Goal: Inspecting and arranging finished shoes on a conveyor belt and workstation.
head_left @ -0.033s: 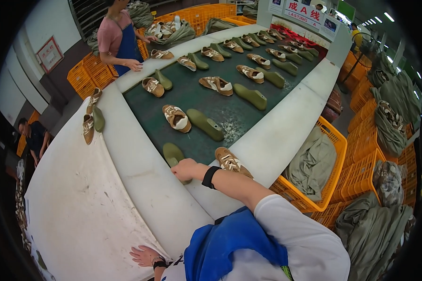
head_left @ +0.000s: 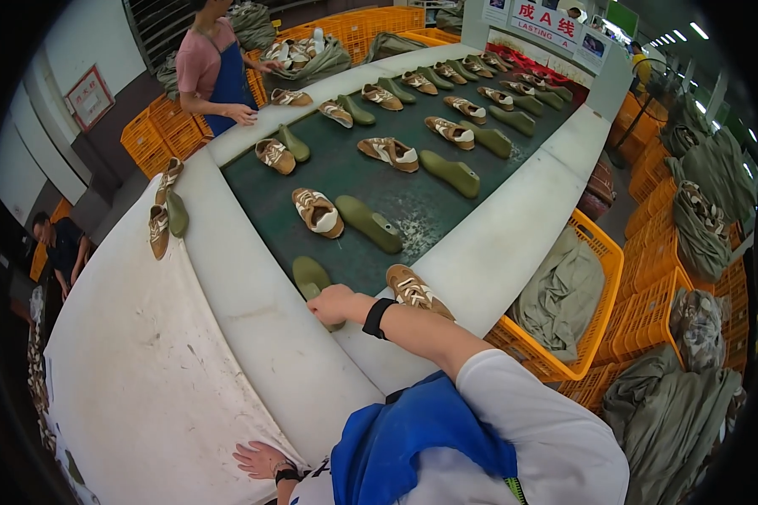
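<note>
My right hand point(head_left: 335, 305) is closed around a green shoe last point(head_left: 311, 274) at the near end of the dark green belt point(head_left: 265, 206). The last's front part shows beyond my fingers, and its middle is hidden under them. Just right of my wrist, a brown sneaker with white stripes point(head_left: 417, 290) rests on the white border, partly behind my forearm. My left hand point(head_left: 261, 460) lies with fingers spread on the cream cloth point(head_left: 156, 353) at lower left. Another brown sneaker point(head_left: 317, 212) and a green last point(head_left: 368, 225) sit side by side farther up the belt.
Several more sneakers and lasts stand in rows along the belt. Two sneakers point(head_left: 159, 231) and a last point(head_left: 177, 213) lie at the cloth's far edge. A co-worker in a blue apron point(head_left: 229, 84) stands at far left. An orange crate point(head_left: 602, 341) holding grey-green cloth is at right.
</note>
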`<state>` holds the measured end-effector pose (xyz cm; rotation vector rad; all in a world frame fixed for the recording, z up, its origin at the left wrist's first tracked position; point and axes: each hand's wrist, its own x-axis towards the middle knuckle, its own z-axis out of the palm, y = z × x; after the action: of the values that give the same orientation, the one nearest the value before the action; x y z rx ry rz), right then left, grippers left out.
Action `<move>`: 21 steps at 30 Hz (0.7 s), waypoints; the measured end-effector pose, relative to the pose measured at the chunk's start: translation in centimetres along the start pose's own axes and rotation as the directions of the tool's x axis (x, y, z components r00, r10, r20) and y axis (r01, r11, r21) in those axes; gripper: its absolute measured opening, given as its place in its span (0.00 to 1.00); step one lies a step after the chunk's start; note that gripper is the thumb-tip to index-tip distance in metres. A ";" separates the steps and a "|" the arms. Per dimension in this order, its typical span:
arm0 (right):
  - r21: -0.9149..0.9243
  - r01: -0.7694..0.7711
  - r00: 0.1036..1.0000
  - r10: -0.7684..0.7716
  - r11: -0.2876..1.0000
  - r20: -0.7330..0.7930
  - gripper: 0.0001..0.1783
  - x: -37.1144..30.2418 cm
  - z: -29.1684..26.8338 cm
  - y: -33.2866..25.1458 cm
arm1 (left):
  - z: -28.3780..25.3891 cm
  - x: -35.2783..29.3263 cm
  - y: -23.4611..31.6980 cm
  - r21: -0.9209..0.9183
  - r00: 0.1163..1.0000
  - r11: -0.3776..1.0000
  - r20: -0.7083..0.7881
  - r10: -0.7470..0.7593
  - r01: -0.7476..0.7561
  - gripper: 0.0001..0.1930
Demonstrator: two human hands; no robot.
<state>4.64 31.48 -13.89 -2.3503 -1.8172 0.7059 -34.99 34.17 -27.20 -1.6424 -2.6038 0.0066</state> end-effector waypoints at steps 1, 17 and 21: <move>-0.017 0.010 1.000 -0.010 1.000 -0.002 0.13 0.2 0.1 0.1 | 0.1 0.1 0.1 0.004 1.000 1.000 -0.010 -0.012 0.012 0.24; -0.091 0.012 0.999 -0.008 0.996 0.045 0.08 1.2 3.1 2.6 | -0.5 0.3 0.0 -0.021 0.999 1.000 0.031 0.010 -0.010 0.25; -0.093 0.024 0.999 -0.020 0.995 0.049 0.07 1.3 3.2 2.9 | -0.4 0.5 0.0 -0.015 0.999 1.000 0.030 0.021 -0.020 0.25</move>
<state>6.16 31.20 -18.15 -2.3866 -1.9336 0.6957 -35.16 34.59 -26.74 -1.6869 -2.6148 0.0129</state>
